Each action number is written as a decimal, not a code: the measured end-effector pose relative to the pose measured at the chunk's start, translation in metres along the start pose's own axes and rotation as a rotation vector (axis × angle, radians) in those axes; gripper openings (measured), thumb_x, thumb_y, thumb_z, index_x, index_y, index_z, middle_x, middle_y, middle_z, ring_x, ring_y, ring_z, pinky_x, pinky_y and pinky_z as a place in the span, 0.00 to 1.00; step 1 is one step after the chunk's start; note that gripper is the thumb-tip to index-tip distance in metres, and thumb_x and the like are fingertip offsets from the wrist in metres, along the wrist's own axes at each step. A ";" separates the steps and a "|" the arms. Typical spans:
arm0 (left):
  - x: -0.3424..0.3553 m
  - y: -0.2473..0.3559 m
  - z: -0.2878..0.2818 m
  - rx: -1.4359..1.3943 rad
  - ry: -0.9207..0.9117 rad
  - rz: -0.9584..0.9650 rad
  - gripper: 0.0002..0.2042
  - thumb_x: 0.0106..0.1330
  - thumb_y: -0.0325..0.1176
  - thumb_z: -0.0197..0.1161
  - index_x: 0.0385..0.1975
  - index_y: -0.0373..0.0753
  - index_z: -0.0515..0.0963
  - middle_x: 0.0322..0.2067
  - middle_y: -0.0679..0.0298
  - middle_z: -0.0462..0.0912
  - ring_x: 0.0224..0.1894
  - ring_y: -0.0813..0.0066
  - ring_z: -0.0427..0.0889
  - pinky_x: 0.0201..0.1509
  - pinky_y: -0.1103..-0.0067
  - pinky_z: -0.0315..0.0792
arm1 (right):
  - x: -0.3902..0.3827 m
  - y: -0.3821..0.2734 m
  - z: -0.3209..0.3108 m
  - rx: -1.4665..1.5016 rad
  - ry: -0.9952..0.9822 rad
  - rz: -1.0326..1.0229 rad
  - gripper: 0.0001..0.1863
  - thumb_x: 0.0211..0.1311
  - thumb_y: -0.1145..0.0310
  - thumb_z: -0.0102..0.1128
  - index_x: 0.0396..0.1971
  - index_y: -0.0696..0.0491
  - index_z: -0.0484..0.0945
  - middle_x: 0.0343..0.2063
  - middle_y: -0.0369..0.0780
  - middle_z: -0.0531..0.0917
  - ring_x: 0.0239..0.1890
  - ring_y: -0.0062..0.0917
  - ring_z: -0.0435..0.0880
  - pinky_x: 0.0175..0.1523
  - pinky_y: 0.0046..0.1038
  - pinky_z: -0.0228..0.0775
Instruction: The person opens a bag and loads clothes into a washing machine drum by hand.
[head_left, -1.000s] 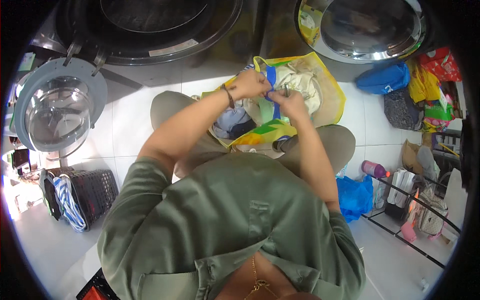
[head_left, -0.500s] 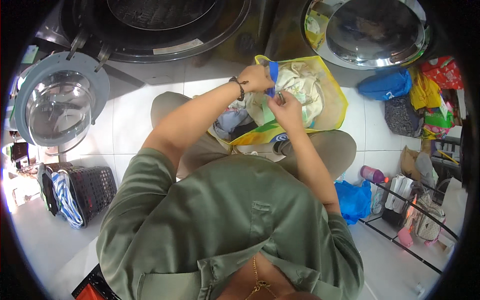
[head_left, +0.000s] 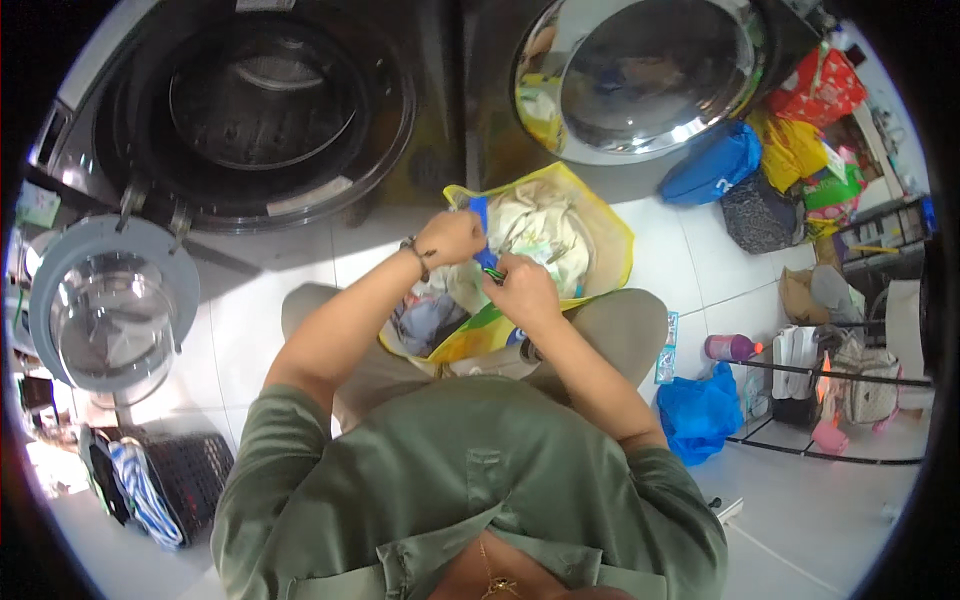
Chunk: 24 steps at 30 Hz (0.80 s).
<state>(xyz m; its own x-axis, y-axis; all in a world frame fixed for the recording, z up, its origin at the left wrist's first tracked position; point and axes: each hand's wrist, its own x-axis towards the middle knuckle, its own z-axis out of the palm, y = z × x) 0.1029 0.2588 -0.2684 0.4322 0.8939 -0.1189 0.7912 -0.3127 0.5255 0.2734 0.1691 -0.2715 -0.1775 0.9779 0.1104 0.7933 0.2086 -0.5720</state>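
Note:
I sit cross-legged with a yellow-rimmed bag (head_left: 616,240) of light cloth (head_left: 542,215) and grey-blue clothing (head_left: 428,320) between my legs. My left hand (head_left: 450,240), with a bracelet at the wrist, is closed on a blue strip (head_left: 480,208) that crosses the bag's mouth. My right hand (head_left: 525,290) is closed just below it, gripping a small dark-and-green object (head_left: 494,273), too small to name, against the strip's lower end.
Two front-loading machines (head_left: 460,90) stand ahead, the left one's door (head_left: 110,300) open. Bags (head_left: 708,160) are piled at right, above a purple bottle (head_left: 727,347), blue plastic bag (head_left: 698,410) and black wire rack (head_left: 820,452). A dark basket (head_left: 195,480) holds cloth at lower left.
The view has shifted, so the machines and bag sit lower in it. Both hands are still at the blue strip, with the right hand now drawn close to its lower end.

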 end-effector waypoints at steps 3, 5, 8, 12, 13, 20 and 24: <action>0.002 0.001 -0.011 -0.204 -0.238 -0.089 0.12 0.55 0.39 0.61 0.33 0.38 0.80 0.28 0.53 0.84 0.34 0.54 0.84 0.43 0.66 0.76 | 0.004 0.002 -0.008 0.003 -0.141 0.081 0.12 0.52 0.61 0.60 0.29 0.54 0.80 0.29 0.46 0.83 0.33 0.46 0.82 0.40 0.44 0.75; 0.003 -0.002 -0.015 -0.164 -0.118 -0.031 0.18 0.52 0.37 0.65 0.43 0.39 0.76 0.32 0.51 0.84 0.31 0.56 0.85 0.40 0.68 0.77 | 0.000 0.000 -0.013 0.058 -0.120 -0.136 0.10 0.50 0.63 0.61 0.30 0.52 0.81 0.29 0.43 0.82 0.33 0.44 0.82 0.39 0.42 0.75; 0.012 -0.014 -0.019 -0.354 -0.235 -0.186 0.22 0.53 0.36 0.67 0.47 0.36 0.72 0.33 0.56 0.83 0.31 0.66 0.83 0.36 0.70 0.76 | -0.011 -0.006 -0.023 -0.008 0.017 -0.458 0.14 0.47 0.67 0.61 0.38 0.49 0.79 0.36 0.40 0.80 0.34 0.41 0.83 0.37 0.40 0.76; 0.031 -0.031 -0.018 -1.314 -0.302 -0.347 0.14 0.61 0.29 0.59 0.46 0.34 0.72 0.33 0.60 0.81 0.38 0.71 0.80 0.43 0.74 0.74 | -0.002 -0.003 -0.046 0.126 -0.099 -0.505 0.26 0.47 0.68 0.63 0.51 0.47 0.73 0.49 0.42 0.74 0.36 0.40 0.83 0.37 0.39 0.77; 0.034 -0.034 -0.019 -1.673 -0.234 -0.398 0.13 0.62 0.27 0.57 0.47 0.34 0.72 0.33 0.59 0.80 0.39 0.72 0.80 0.44 0.74 0.74 | 0.006 0.004 -0.051 0.079 -0.024 -0.348 0.26 0.46 0.71 0.63 0.50 0.49 0.73 0.49 0.43 0.74 0.39 0.42 0.82 0.39 0.41 0.76; 0.014 0.009 0.003 -1.031 0.638 0.052 0.20 0.64 0.29 0.61 0.55 0.40 0.67 0.46 0.63 0.75 0.39 0.78 0.78 0.40 0.82 0.73 | 0.060 0.094 -0.060 -0.240 -0.387 0.220 0.23 0.58 0.52 0.61 0.46 0.54 0.79 0.43 0.51 0.82 0.47 0.42 0.81 0.51 0.39 0.73; -0.024 0.045 0.029 -0.666 0.147 0.264 0.05 0.64 0.31 0.62 0.35 0.37 0.78 0.28 0.67 0.79 0.31 0.82 0.77 0.36 0.83 0.72 | 0.059 0.116 -0.050 -0.037 -0.344 0.298 0.23 0.55 0.51 0.64 0.42 0.55 0.82 0.40 0.51 0.84 0.44 0.41 0.83 0.51 0.38 0.73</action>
<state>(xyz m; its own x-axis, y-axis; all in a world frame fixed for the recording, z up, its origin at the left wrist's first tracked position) 0.1405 0.2139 -0.2668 0.4723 0.8645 0.1722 0.2179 -0.3038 0.9275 0.3841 0.2519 -0.2904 -0.1169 0.9352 -0.3343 0.8582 -0.0743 -0.5078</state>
